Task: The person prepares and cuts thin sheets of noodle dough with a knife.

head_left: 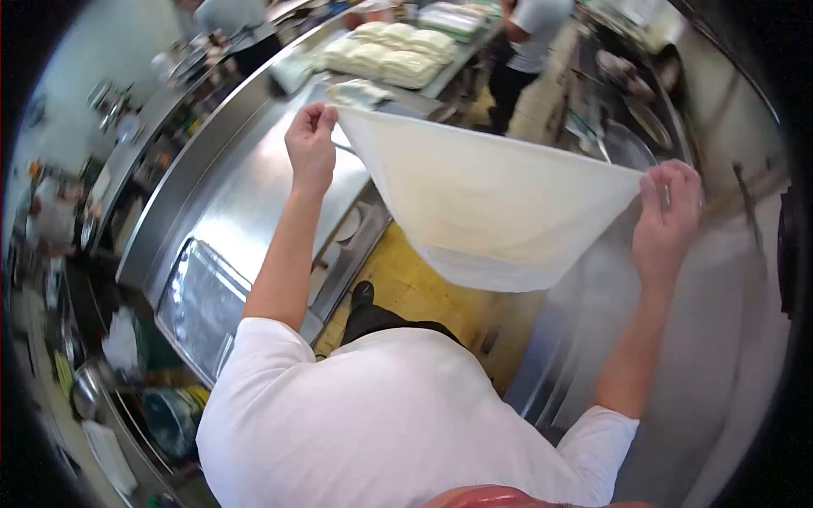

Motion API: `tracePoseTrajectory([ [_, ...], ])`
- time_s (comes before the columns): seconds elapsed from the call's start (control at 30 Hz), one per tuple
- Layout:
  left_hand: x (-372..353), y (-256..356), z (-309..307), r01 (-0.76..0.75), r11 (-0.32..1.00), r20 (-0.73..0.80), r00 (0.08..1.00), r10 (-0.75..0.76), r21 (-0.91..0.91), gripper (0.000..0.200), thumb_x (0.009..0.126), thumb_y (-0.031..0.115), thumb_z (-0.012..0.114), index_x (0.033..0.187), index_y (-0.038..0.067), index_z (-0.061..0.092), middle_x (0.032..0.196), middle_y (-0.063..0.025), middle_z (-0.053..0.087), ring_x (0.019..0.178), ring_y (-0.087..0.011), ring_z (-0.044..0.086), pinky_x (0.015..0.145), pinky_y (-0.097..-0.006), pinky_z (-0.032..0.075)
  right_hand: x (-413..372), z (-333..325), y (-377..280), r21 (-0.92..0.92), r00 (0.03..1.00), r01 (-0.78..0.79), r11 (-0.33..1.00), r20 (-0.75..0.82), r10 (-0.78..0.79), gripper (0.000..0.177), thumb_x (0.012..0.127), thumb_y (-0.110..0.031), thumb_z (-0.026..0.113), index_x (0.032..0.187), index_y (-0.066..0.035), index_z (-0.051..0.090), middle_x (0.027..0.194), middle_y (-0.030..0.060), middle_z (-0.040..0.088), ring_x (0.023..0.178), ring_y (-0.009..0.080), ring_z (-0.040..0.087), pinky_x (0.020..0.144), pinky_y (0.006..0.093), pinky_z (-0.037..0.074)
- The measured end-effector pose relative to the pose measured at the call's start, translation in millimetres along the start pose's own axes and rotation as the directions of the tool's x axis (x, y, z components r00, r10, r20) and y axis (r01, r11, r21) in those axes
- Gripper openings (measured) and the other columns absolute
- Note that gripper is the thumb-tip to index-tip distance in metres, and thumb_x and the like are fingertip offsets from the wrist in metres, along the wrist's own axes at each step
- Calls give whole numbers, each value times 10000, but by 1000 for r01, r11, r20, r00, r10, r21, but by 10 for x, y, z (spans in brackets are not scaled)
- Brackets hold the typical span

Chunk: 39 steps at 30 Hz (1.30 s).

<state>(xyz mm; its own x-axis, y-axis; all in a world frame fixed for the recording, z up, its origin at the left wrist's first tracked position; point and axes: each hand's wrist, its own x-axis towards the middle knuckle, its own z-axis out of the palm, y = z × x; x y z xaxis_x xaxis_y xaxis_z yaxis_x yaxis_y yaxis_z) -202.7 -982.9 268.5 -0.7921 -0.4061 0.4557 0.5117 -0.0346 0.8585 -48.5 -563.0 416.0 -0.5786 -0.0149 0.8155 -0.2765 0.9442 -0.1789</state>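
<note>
A thin white cloth [487, 195] hangs in the air in front of me, its top edge drawn nearly straight between my two hands. The lower part sags in a rounded fold, and a yellowish tint shows through its middle. My left hand [312, 146] pinches the upper left corner, held above the metal worktable [254, 182]. At the opposite corner, my right hand [670, 203] grips the cloth between thumb and fingers, over the right-hand steel surface.
Pale folded bundles [389, 55] lie in rows on the far table. A shiny metal tray [203, 296] sits at the left. One person [529, 51] stands ahead, others work further left. A bucket [172, 419] is low at left. Yellow floor [406, 271] runs between the counters.
</note>
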Motion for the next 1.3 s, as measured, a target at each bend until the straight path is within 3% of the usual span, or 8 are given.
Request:
tracePoseTrajectory([
  [0.27,1012,416,-2105,-130,959,-248,949,193,252,98,979,93,645,972,-1,675,877,15,647,804,-72,561,756,-215,453,1422,2315,-1162,433,962,42,901,226,-154,112,889,-85,658,962,-2,643,996,95,603,959,256,597,881,338,455],
  [0.67,1956,305,-4449,93,849,-534,811,238,521,141,960,155,672,965,15,685,857,-1,672,775,-80,577,720,-241,468,2468,5814,-3715,663,816,-15,748,440,-374,179,831,-189,710,931,-41,733,848,111,722,825,233,674,760,357,501],
  [0.73,2046,347,-4624,152,782,-549,790,271,605,152,938,169,685,966,20,698,831,-11,684,766,-97,588,716,-269,479,2513,6055,-4064,628,808,-36,777,476,-347,137,847,-142,719,912,-22,722,763,38,677,712,139,579,679,310,467],
  [1.0,2097,849,-4471,190,706,-575,736,358,682,137,938,144,673,966,11,693,830,-24,684,752,-106,584,726,-271,477,2692,6487,-4590,691,788,-140,709,511,-343,112,836,-154,722,917,-85,757,852,66,733,794,168,659,740,325,503],
  [1.13,1690,940,-4210,245,664,-584,732,350,706,145,964,143,656,1033,21,692,896,4,666,820,-78,562,757,-241,452,2504,6466,-4276,829,815,-204,521,439,-379,134,839,-145,716,932,-56,753,897,98,742,814,197,670,744,332,506],
  [1.2,1257,779,-4145,212,699,-569,754,327,683,139,965,127,650,1049,21,682,885,5,651,833,-84,561,782,-245,458,2171,6473,-3934,880,832,-21,474,278,-480,137,813,-121,717,899,-16,727,813,138,704,760,243,661,716,362,502],
  [1.27,660,553,-3947,224,622,-520,780,348,751,117,968,99,634,1055,25,662,960,-8,637,873,-104,565,815,-256,467,1666,6333,-3527,874,786,-158,459,393,-477,111,817,-104,699,888,-21,719,828,165,682,789,276,650,739,376,494],
  [1.3,288,361,-3925,235,543,-466,818,337,806,107,967,90,628,1054,33,654,1014,-18,629,905,-113,564,831,-263,469,1369,6269,-3303,882,808,26,470,259,-530,79,838,-67,652,879,-29,707,874,170,666,855,290,636,776,380,483],
])
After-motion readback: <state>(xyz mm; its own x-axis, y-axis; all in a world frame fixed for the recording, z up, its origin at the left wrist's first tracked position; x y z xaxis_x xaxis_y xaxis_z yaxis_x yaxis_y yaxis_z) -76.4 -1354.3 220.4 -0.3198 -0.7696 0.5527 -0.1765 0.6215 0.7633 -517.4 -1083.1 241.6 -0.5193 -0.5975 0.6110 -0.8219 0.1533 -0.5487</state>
